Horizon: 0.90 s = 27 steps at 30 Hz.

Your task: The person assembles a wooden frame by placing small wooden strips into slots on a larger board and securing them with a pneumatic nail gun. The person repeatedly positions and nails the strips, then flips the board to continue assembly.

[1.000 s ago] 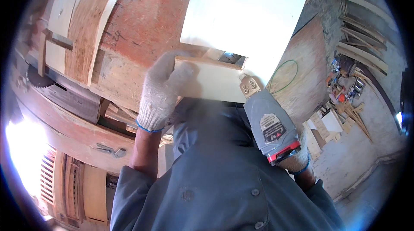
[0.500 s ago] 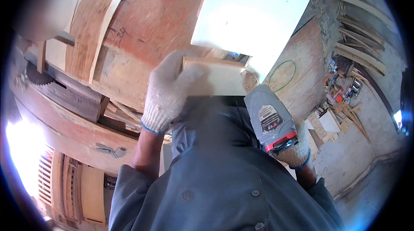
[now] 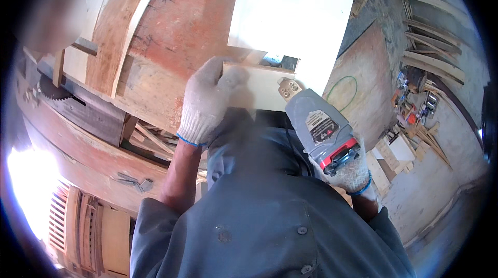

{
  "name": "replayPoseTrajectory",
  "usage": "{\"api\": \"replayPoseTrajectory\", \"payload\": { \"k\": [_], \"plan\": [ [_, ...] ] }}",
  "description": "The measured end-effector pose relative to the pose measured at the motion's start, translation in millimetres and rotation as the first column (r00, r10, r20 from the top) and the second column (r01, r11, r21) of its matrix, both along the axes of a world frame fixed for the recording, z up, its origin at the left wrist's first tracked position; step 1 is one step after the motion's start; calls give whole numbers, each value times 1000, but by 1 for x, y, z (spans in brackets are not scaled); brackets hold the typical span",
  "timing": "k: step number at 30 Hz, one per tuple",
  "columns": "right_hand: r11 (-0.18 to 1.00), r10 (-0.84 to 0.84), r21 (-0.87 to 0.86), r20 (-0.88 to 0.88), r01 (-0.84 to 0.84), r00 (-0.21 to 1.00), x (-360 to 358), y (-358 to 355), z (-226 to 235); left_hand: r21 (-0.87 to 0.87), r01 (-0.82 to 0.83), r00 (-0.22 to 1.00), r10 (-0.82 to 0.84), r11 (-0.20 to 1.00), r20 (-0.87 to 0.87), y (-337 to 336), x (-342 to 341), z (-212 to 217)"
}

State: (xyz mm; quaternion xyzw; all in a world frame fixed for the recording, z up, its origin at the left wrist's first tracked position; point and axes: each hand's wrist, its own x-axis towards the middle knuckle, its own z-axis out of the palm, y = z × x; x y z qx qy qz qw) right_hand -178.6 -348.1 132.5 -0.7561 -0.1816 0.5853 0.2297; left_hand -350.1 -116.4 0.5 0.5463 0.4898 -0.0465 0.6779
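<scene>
My left hand point(image 3: 207, 102), in a white knit glove, presses down on the near-left corner of a small pale wooden block point(image 3: 262, 88). The block lies on a reddish wooden workbench point(image 3: 176, 34), just below a large white board point(image 3: 293, 10). My right hand point(image 3: 353, 174), gloved the same way, grips a grey power tool point(image 3: 319, 127) with a red band by its rear handle. The tool's metal nose touches the right end of the block. Most of my right hand is hidden under the tool.
A circular saw blade point(image 3: 52, 91) sticks up from a dark slot at the left. Curved wooden pieces point(image 3: 111, 34) lie on the bench. On the floor at the right are wood scraps point(image 3: 415, 138), small tools and a green hoop point(image 3: 342, 93).
The view has shifted slightly, and the block, tool and both hands sit a little lower in the picture. My grip on both is unchanged.
</scene>
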Motion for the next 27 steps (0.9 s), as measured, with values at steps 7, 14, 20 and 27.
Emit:
{"api": "replayPoseTrajectory", "payload": {
  "k": [7,14,20,27],
  "plan": [
    [992,-115,53,37,113,993,-15,-2,-3,281,191,982,-179,941,-66,-12,0,-6],
    [917,372,-21,399,-397,838,-11,-22,-16,322,137,991,-132,937,-39,-17,-2,-5],
    [826,529,-150,539,-543,655,-16,-23,-21,286,117,992,-128,951,18,-13,-2,-7],
    [969,208,39,390,-242,897,-22,-8,-17,161,38,986,-63,986,156,-5,-10,-14]
  ]
}}
